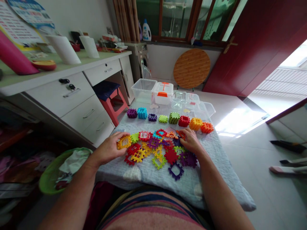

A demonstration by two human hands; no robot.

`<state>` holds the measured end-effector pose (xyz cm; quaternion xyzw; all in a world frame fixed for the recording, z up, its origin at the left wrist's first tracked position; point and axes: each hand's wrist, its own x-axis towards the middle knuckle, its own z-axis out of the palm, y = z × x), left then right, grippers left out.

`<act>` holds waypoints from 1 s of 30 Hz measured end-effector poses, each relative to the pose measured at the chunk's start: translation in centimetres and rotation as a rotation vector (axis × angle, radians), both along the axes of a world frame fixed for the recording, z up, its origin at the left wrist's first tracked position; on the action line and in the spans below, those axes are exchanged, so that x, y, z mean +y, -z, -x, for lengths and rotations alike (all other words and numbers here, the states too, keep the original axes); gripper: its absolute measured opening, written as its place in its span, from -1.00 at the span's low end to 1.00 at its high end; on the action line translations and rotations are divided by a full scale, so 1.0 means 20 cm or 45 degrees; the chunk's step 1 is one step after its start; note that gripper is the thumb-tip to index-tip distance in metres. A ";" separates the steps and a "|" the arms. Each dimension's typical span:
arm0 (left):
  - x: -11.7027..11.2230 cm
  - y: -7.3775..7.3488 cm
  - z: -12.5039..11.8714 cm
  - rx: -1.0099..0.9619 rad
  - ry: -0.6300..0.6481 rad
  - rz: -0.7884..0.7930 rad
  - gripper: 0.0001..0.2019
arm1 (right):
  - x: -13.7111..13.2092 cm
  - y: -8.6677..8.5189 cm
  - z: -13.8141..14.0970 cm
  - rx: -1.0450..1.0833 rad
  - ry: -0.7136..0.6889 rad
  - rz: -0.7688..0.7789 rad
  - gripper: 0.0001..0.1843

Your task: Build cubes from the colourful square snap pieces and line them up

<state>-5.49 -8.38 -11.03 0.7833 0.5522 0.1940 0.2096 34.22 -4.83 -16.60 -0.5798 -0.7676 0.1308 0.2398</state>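
My left hand (107, 148) grips a yellow-orange square waffle block piece (124, 142) at the left edge of a loose heap of colourful plastic pieces (153, 150). My right hand (189, 140) rests on the heap's far right side, its fingertips beside a thin orange piece (181, 134). Whether that hand holds anything is hidden. The heap lies on a pale blue quilted cloth (211, 166) over my lap. Beyond it stands a row of several assembled block cubes, including a purple cube (131, 113) and an orange cube (207, 127).
A clear plastic bin (143, 89), a white lidded box (162, 92) and clear containers stand behind the row. A white desk with drawers (67, 95) and a red stool (114, 107) are at left, and a green basket (59, 171) is low left. A red door stands at right.
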 end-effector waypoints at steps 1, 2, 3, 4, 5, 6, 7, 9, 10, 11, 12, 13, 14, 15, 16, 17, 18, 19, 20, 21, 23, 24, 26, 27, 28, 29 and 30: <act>0.00 -0.01 0.00 0.002 0.004 0.005 -0.48 | 0.00 0.00 0.00 -0.004 -0.004 0.002 -0.57; 0.00 -0.01 0.00 0.006 0.006 0.012 -0.48 | 0.00 0.00 0.00 -0.007 -0.008 0.002 -0.58; -0.01 -0.01 0.00 0.009 0.007 0.023 -0.48 | 0.00 0.00 0.00 -0.010 -0.011 0.000 -0.59; -0.01 -0.01 0.01 0.011 0.006 0.033 -0.49 | 0.00 0.00 0.00 -0.011 -0.014 -0.006 -0.60; -0.02 -0.02 0.01 0.009 0.000 0.039 -0.49 | 0.00 0.00 0.00 -0.012 -0.017 -0.013 -0.61; -0.02 -0.02 0.01 0.006 -0.004 0.041 -0.49 | 0.00 0.00 -0.01 -0.011 -0.019 -0.020 -0.62; -0.02 -0.02 0.02 0.003 -0.008 0.037 -0.50 | 0.00 0.00 -0.01 -0.010 -0.020 -0.025 -0.62; -0.03 -0.04 0.02 -0.004 -0.006 0.025 -0.51 | 0.00 0.00 0.00 -0.009 -0.021 -0.029 -0.63; -0.03 -0.04 0.03 -0.007 -0.002 0.018 -0.52 | 0.00 0.00 0.00 -0.009 -0.019 -0.030 -0.64; -0.03 -0.05 0.03 -0.012 0.000 0.015 -0.52 | 0.00 0.00 0.00 -0.008 -0.016 -0.031 -0.65; -0.02 -0.05 0.04 -0.022 -0.001 0.014 -0.53 | 0.00 0.00 0.00 -0.006 -0.016 -0.033 -0.66; -0.02 -0.06 0.05 -0.041 -0.008 0.019 -0.53 | 0.00 0.00 0.00 -0.002 -0.017 -0.036 -0.66; -0.01 -0.06 0.06 -0.073 -0.017 0.030 -0.53 | 0.00 0.00 0.00 0.004 -0.019 -0.040 -0.67; -0.01 -0.06 0.07 -0.120 -0.028 0.051 -0.52 | 0.00 0.00 0.00 0.008 -0.021 -0.044 -0.67; -0.01 -0.07 0.08 -0.182 -0.038 0.086 -0.50 | 0.00 0.00 0.00 0.011 -0.022 -0.048 -0.68; -0.01 -0.07 0.08 -0.261 -0.048 0.130 -0.48 | 0.00 0.00 0.00 0.012 -0.023 -0.050 -0.68; 0.00 -0.08 0.08 -0.351 -0.060 0.179 -0.45 | 0.00 0.00 0.00 0.011 -0.022 -0.050 -0.68; 0.00 -0.09 0.07 -0.445 -0.071 0.230 -0.43 | 0.00 0.00 0.00 0.008 -0.021 -0.049 -0.68; 0.00 -0.10 0.05 -0.535 -0.076 0.278 -0.40 | 0.00 0.00 0.00 0.005 -0.018 -0.045 -0.68; 0.01 -0.11 0.02 -0.615 -0.071 0.325 -0.37 | 0.00 0.00 0.00 0.002 -0.014 -0.041 -0.68; 0.02 -0.12 -0.07 -0.731 -0.017 0.416 -0.36 | 0.00 -0.01 0.00 0.002 -0.007 -0.032 -0.67; 0.02 -0.12 -0.13 -0.762 0.029 0.458 -0.38 | 0.00 -0.01 0.01 0.006 -0.003 -0.033 -0.67; 0.04 -0.11 -0.26 -0.767 0.134 0.498 -0.41 | 0.00 -0.01 0.01 0.023 0.007 -0.045 -0.68; 0.05 -0.10 -0.33 -0.734 0.178 0.474 -0.44 | 0.00 -0.01 0.01 0.035 0.015 -0.056 -0.69; 0.06 -0.10 -0.39 -0.691 0.211 0.417 -0.47 | 0.00 -0.01 0.02 0.050 0.028 -0.071 -0.71; 0.07 -0.09 -0.45 -0.643 0.240 0.351 -0.48 | -0.01 -0.02 0.02 0.068 0.046 -0.093 -0.72; 0.08 -0.08 -0.50 -0.596 0.275 0.292 -0.50 | -0.01 -0.03 0.02 0.090 0.059 -0.120 -0.74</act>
